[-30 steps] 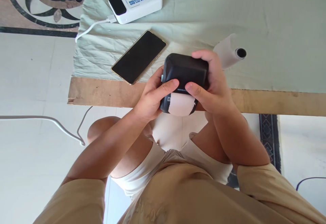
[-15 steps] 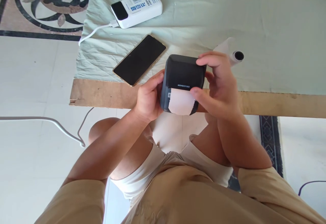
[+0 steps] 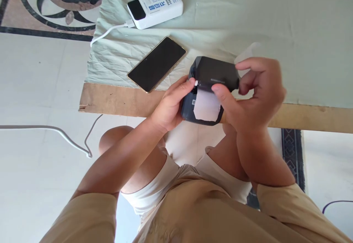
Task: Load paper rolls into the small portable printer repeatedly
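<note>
A small black label printer [image 3: 188,108] is held over the table's front edge, its lid [image 3: 216,73] raised off the body. White label paper [image 3: 207,105] hangs out from under the lid over the printer's front. My left hand [image 3: 172,105] is wrapped round the printer's left side, thumb at the gap below the lid. With thumb and forefinger, my right hand [image 3: 255,92] grips the right part of the lid. Behind that hand a piece of whitish paper or film [image 3: 246,52] lies partly hidden on the cloth.
On the pale green cloth [image 3: 311,51] lie a black-screened phone [image 3: 157,64] and a white power bank [image 3: 158,9] with a white cable [image 3: 109,32] plugged in. The table's wooden edge [image 3: 118,97] runs across the front, above my knees. Another white cable [image 3: 59,134] hangs at the left.
The printer's lid has come up from its body, and my right hand has moved right with it. My left thumb has shifted to the lid's gap. The view has moved slightly.
</note>
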`<state>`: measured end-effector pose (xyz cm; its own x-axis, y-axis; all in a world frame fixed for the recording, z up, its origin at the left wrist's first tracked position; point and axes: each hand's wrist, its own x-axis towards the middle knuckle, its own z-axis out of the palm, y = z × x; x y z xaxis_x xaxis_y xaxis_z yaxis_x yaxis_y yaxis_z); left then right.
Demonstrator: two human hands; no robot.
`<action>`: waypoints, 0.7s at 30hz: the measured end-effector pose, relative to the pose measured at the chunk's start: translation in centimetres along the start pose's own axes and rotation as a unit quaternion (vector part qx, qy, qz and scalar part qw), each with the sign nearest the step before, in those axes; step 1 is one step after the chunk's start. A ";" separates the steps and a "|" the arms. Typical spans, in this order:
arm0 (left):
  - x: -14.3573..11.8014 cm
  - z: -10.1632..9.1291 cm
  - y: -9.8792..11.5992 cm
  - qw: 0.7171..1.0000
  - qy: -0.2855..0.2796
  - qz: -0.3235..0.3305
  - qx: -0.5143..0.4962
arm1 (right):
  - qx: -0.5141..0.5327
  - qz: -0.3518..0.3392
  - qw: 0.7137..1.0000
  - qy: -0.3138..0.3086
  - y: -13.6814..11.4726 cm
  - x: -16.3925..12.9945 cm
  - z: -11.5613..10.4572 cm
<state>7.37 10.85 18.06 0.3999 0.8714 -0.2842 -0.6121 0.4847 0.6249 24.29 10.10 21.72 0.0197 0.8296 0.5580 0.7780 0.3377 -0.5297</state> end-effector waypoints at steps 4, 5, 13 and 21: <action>-0.2 0.1 0.1 0.999 0.006 -0.005 0.040 | 0.026 0.049 0.997 0.052 -0.2 0.4 0.0; -0.2 0.1 0.2 0.999 0.005 -0.005 0.040 | 0.031 0.059 0.996 0.056 -0.1 0.4 0.0; -0.2 -0.1 0.5 0.997 -0.028 -0.019 0.070 | -0.078 0.010 0.982 -0.172 0.3 1.4 -1.4; -0.2 -0.4 0.6 0.995 -0.033 -0.022 0.095 | -0.121 -0.005 0.954 -0.273 0.5 1.5 -2.5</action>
<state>6.68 11.03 18.19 0.4700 0.8403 -0.2700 -0.4556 0.4930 0.7412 26.30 10.41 23.89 -0.2675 0.9570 0.1125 0.8999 0.2898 -0.3258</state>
